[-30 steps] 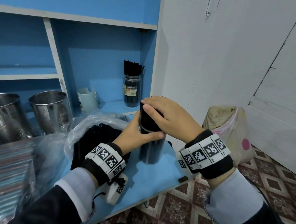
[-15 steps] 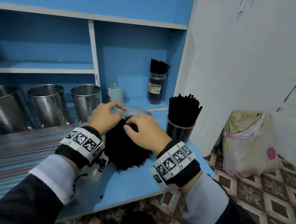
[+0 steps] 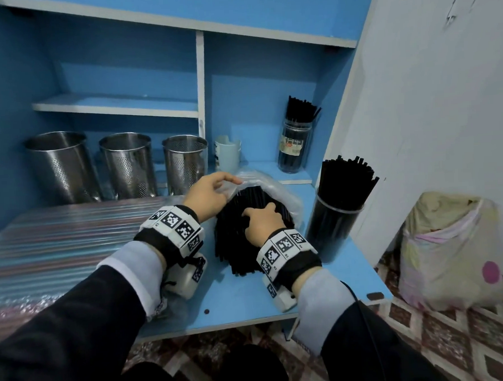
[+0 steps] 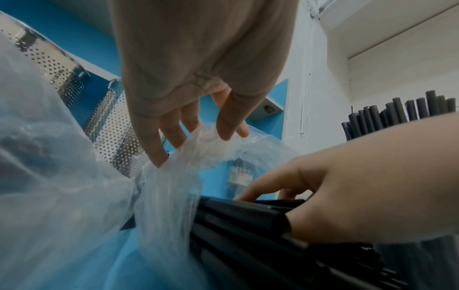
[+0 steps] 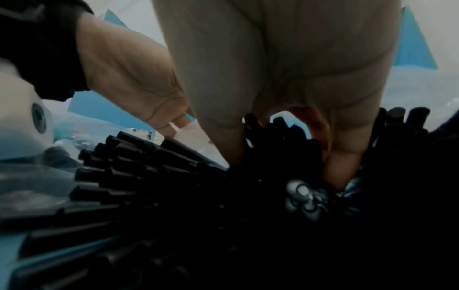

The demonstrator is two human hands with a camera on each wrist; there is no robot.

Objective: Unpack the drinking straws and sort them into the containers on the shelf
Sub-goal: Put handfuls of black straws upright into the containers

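Currently mid-unpack: left hand (image 3: 208,198) pinches the mouth of the clear plastic bag (image 3: 276,189) between thumb and fingers and lifts it, apparently to keep the opening wide. Right hand (image 3: 260,222) sits on the black straws (image 3: 233,249), fingers curled down into the bundle; the right wrist view shows fingertips (image 5: 335,168) buried between straws, so likely gathering a handful. Straw bundle lies on the blue shelf top (image 3: 250,301), half inside the bag, near ends sticking out toward the person.

Nearby:
- Clear tall container (image 3: 333,226) just right of the bag, already packed with black straws. Little room left, I'd guess.
- Labelled jar (image 3: 293,147) at the back, partly filled with black straws.
- Three perforated steel cups (image 3: 126,164) at the back left; contents not visible.
- Small pale cup (image 3: 228,153) between the steel cups and the jar.
- Wrapped pack of striped straws (image 3: 57,238) lies at left.

In the way: bag film drapes over the far straw ends and may snag on pull-out. The full container stands close to the right wrist, so there's a tip risk.
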